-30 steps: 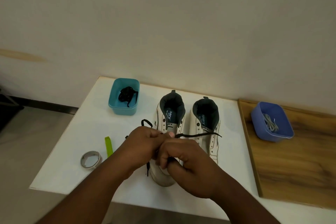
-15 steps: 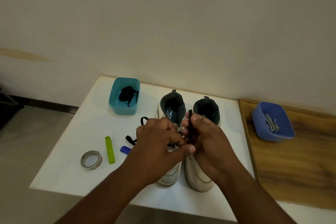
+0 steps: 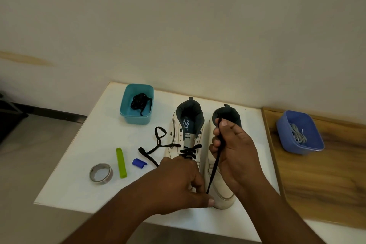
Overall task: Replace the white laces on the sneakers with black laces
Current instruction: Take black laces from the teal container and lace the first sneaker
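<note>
Two white sneakers side by side on white bench (image 3: 95, 144), heels toward the wall. Left sneaker (image 3: 185, 134): black lace (image 3: 190, 149) crossed through lower eyelets, upper eyelets bare; loose end looped on bench to the left. Right sneaker (image 3: 219, 188): no lace visible in its eyelets, upper largely hidden behind the hand.

Right hand (image 3: 235, 152): curled, pinching the other end of the black lace between thumb and fingers above the right sneaker; strand taut, running down toward the left hand. Left hand (image 3: 178, 182): fingers curled over toe area of left sneaker, thumb tip touching toe of the right one; grip on the lace hidden, cannot tell.

Teal tub (image 3: 136, 105) behind, holding spare black lace (image 3: 139, 100). Blue tub (image 3: 299, 132) on wooden board (image 3: 326, 184) at right, holding white laces (image 3: 298, 134). Left of sneakers: tape roll (image 3: 101, 173), green strip (image 3: 121, 162), small blue piece (image 3: 139, 163).
</note>
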### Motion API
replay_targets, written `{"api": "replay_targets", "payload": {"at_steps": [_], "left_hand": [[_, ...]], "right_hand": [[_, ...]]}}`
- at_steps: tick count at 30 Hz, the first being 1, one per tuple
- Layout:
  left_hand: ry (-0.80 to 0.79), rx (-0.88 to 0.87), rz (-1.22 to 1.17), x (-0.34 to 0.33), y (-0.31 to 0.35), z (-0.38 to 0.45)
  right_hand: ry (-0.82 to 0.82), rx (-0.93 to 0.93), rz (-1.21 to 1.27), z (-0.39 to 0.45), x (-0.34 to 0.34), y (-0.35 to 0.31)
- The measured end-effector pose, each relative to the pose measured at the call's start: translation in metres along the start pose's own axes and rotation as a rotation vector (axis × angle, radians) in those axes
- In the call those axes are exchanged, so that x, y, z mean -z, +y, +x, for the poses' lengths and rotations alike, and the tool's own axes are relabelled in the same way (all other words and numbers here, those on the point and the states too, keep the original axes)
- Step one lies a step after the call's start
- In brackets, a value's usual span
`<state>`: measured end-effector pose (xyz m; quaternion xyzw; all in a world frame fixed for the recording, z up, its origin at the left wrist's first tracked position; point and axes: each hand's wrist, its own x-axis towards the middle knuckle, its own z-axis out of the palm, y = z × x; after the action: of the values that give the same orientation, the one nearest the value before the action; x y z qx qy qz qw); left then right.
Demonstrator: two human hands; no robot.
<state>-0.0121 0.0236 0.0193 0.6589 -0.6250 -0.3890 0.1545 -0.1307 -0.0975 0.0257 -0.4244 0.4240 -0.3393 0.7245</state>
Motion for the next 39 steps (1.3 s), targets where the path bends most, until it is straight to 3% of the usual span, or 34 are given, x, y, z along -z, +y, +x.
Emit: {"api": "replay_targets", "payload": {"at_steps": [3,5,7,10,12,15,20,29,36,39], "left_hand": [[-0.096,-0.026,-0.113,0.001,0.002,-0.003],[-0.033,-0.022,-0.121,0.002,0.005,-0.004],[0.216,0.013,-0.138,0.004,0.004,-0.002],[0.718,0.121,-0.257,0.012,-0.006,0.005],[0.882,0.237,-0.265,0.014,-0.018,0.009],[0.859,0.335,-0.217,0.008,-0.033,0.016],[0.779,0.355,-0.201,-0.001,-0.040,0.022],[0.715,0.328,-0.210,-0.002,-0.042,0.021],[0.722,0.383,-0.215,-0.004,-0.044,0.024],[0.711,0.388,-0.226,-0.005,-0.046,0.024]], "right_hand": [[0.050,0.062,-0.153,-0.002,-0.002,0.005],[0.050,0.166,-0.305,-0.002,-0.002,0.008],[0.021,0.338,-0.545,-0.003,-0.002,0.012],[-0.025,0.505,-0.845,-0.003,-0.002,0.024],[-0.033,0.545,-1.005,0.001,-0.001,0.033],[-0.060,0.568,-1.128,0.007,-0.001,0.044],[-0.080,0.612,-1.324,0.011,-0.003,0.052],[-0.201,0.560,-1.402,0.011,-0.001,0.044],[0.129,0.675,-1.473,0.010,-0.009,0.059],[0.171,0.675,-1.477,0.011,-0.014,0.065]]}}
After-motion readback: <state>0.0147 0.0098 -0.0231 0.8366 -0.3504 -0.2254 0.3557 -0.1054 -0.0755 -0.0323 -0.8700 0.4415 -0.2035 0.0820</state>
